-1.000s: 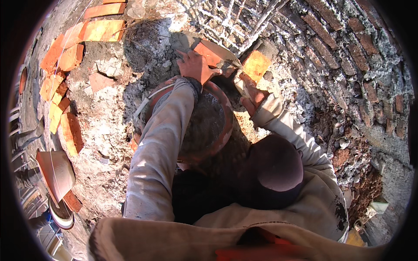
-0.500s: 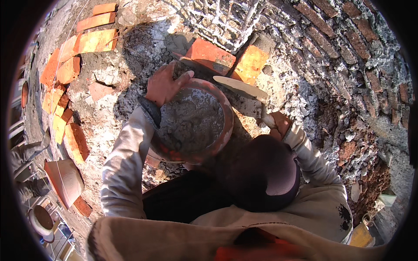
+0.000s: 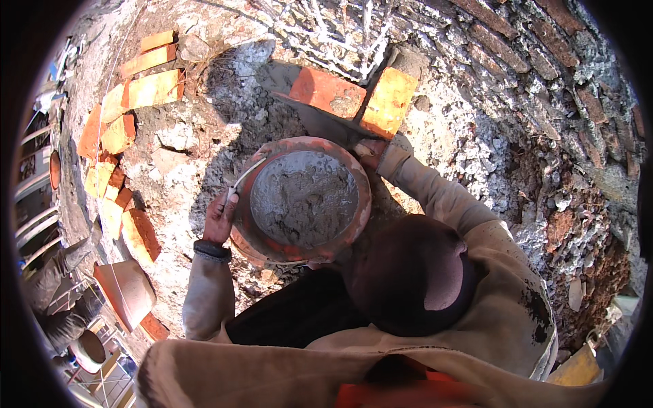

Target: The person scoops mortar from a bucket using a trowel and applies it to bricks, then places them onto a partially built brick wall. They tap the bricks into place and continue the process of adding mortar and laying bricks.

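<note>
My left hand (image 3: 221, 211) grips the pale handle (image 3: 248, 173) at the left of a round, reddish bucket (image 3: 238, 234) holding wet grey mortar (image 3: 303, 197). My right hand (image 3: 371, 153) is beside the bucket's upper-right rim, fingers curled and in shadow, so what they hold is hard to see. Above it lie a red brick (image 3: 326, 92) and a yellow-orange brick (image 3: 389, 102), with dark grey mortar around them.
Several loose bricks (image 3: 149, 88) form a curved row at left, above an angled reddish container (image 3: 122, 292). A metal bar cage (image 3: 340, 34) stands at top centre. Rough old brickwork (image 3: 558, 75) spans the right. A dark rounded shape (image 3: 401, 279) blocks the lower centre-right.
My left hand left the brick, crossed the bucket's top and dropped to its left handle. My right hand, seen with a trowel earlier, moved up and left toward the bricks; the trowel is now hidden.
</note>
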`<state>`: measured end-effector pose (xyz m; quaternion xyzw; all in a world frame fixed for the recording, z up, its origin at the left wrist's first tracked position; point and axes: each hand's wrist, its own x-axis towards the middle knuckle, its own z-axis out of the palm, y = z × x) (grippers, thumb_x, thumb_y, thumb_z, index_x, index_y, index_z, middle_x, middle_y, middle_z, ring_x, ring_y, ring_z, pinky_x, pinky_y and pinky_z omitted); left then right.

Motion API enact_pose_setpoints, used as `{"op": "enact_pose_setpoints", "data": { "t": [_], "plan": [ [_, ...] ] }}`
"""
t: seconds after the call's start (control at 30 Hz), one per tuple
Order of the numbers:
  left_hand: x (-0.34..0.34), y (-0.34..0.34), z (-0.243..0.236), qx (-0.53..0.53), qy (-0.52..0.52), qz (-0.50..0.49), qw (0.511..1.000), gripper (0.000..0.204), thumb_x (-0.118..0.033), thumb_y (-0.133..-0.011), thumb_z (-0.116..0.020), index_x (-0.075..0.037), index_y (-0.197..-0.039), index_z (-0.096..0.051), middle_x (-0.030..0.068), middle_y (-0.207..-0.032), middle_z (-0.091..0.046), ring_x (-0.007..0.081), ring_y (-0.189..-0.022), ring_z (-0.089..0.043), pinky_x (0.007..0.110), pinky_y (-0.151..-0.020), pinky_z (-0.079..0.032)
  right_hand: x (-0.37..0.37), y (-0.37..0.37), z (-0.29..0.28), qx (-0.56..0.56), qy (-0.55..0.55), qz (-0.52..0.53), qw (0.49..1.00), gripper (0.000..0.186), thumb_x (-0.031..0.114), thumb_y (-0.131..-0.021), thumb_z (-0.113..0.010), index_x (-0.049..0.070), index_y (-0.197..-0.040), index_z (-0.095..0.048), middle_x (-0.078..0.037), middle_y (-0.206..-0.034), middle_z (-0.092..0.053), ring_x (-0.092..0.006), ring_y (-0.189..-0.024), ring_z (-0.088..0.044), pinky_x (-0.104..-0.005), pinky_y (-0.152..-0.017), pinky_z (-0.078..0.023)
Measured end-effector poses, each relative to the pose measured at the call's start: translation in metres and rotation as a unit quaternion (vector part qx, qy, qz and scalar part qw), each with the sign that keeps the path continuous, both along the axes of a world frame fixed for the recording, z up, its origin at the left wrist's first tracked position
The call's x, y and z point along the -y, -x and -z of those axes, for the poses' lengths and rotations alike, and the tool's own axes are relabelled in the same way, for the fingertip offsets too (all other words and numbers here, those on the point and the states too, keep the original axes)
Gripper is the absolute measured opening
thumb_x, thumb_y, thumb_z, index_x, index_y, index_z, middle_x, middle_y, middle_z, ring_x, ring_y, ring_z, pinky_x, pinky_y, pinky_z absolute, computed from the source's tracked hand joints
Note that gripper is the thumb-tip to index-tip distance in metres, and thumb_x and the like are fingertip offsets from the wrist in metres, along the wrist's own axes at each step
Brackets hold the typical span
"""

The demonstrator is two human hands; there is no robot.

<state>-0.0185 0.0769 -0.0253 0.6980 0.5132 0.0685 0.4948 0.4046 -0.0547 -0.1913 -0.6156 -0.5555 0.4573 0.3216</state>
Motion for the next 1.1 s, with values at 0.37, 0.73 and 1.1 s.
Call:
{"op": "enact_pose_setpoints", "data": {
  "t": [0.37,0.73,1.1],
  "plan": [
    [0.016,0.029,0.012,0.057,0.100,-0.155,0.981,0.033,-0.026,-0.100,-0.056,-0.001,-0.119,-0.063,-0.0028,-0.100,-0.064,0.0053,-0.091,-0.052,0.022,-0.080,-0.043,0.083,-0.033,-0.006,0.064,0.010,0.004,0.998,0.052,0.022,-0.081,-0.064,0.003,-0.129,-0.055,-0.021,-0.118,-0.063,-0.0321,-0.112,-0.061,-0.0394,-0.096,-0.047],
    [0.019,0.028,0.016,0.091,0.095,-0.176,0.976,0.034,-0.028,-0.100,-0.057,0.000,-0.117,-0.064,-0.0032,-0.100,-0.065,0.0054,-0.090,-0.052,0.023,-0.080,-0.044,0.119,-0.046,-0.076,0.186,0.013,0.032,0.982,0.049,0.025,-0.080,-0.068,0.000,-0.121,-0.058,-0.024,-0.091,-0.067,-0.0363,-0.082,-0.069,-0.0418,-0.073,-0.055],
    [0.014,0.037,0.031,0.075,0.077,-0.148,0.983,0.034,-0.031,-0.098,-0.060,-0.002,-0.114,-0.066,-0.0072,-0.090,-0.059,0.0032,-0.082,-0.045,0.021,-0.071,-0.039,0.034,-0.017,-0.114,0.168,0.095,-0.001,0.981,0.043,0.028,-0.078,-0.066,0.004,-0.115,-0.063,-0.019,-0.086,-0.068,-0.0324,-0.079,-0.067,-0.0399,-0.074,-0.053]
  ]
}}
